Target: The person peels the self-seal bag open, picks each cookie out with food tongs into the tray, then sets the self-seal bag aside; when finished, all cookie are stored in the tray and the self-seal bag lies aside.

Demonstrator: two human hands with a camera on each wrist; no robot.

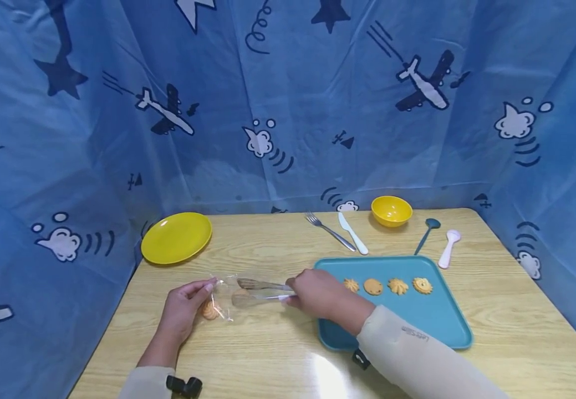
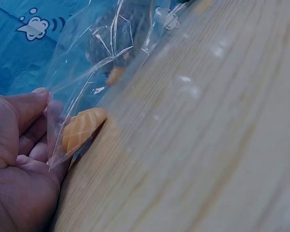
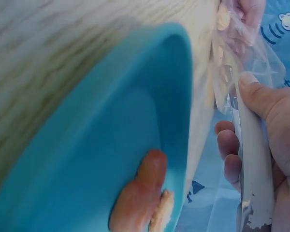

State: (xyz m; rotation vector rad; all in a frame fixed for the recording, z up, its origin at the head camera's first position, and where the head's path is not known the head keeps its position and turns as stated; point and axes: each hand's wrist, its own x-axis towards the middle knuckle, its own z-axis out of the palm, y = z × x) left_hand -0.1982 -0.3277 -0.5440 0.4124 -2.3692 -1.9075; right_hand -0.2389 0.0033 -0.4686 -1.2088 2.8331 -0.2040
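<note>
On the left of the table my left hand (image 1: 180,310) pinches the corner of a clear plastic bag (image 1: 224,307). Inside the bag lies a ridged cookie (image 2: 84,128), near the left fingers. My right hand (image 1: 315,293) grips a pair of tongs (image 1: 266,286), their ends reaching into the bag's opening. Another cookie (image 2: 115,76) shows through the crinkled plastic by the tong ends; whether the tongs hold it I cannot tell. Right of that hand, several cookies (image 1: 398,286) sit in a row on a teal tray (image 1: 407,327), partly covered by the right forearm.
A yellow plate (image 1: 176,238) stands at the back left. Along the back lie a fork (image 1: 330,230), a white knife (image 1: 352,234), a yellow bowl (image 1: 391,211), a dark spoon (image 1: 426,235) and a pale pink spoon (image 1: 449,249). Blue patterned cloth (image 1: 288,111) encloses the table.
</note>
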